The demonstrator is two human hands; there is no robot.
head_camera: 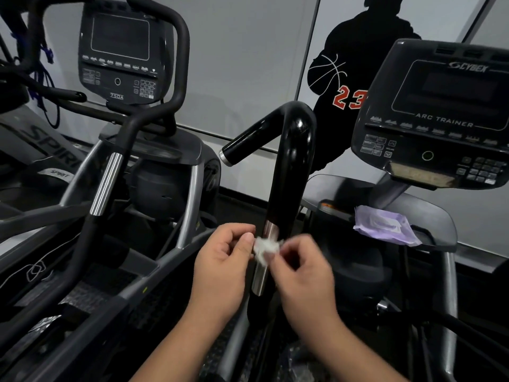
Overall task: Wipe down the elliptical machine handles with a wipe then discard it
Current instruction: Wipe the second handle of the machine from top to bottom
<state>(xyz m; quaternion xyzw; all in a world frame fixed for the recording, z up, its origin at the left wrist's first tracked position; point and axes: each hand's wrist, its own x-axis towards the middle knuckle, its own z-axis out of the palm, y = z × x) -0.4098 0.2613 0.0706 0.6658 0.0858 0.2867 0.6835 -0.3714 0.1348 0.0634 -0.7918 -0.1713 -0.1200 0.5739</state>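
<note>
A glossy black curved handle (292, 172) of the elliptical rises in the middle, with a silver sensor strip (265, 260) on its lower part. A small crumpled white wipe (265, 248) is pinched between my two hands right in front of that strip. My left hand (223, 266) grips its left edge with thumb and fingers. Slightly blurred, my right hand (300, 271) holds its right edge. A purple wipe packet (382, 224) lies on the machine's grey shroud to the right.
The Cybex Arc Trainer console (440, 117) stands at upper right. A second machine with a 750A console (118, 56) and black handlebars (107, 183) fills the left. A grey wall with a basketball player silhouette (355, 78) is behind.
</note>
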